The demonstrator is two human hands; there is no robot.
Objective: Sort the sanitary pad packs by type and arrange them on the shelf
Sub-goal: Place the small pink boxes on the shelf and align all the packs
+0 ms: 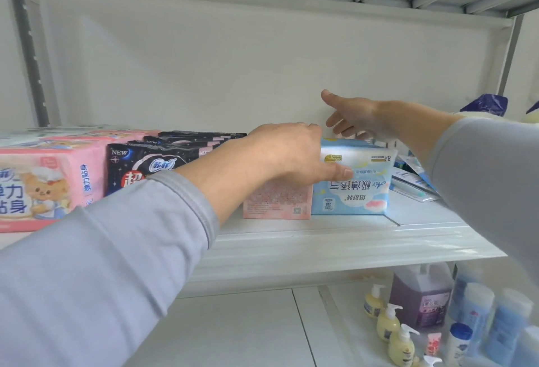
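A white metal shelf [335, 238] holds pad packs in a row: pink packs [43, 183], black packs [140, 165], a small pink pack [277, 200] and an upside-down blue pack [358, 188]. The left hand [288, 153] rests over the small pink pack, thumb on the blue one. The right hand [353, 115] hovers behind, fingers loose.
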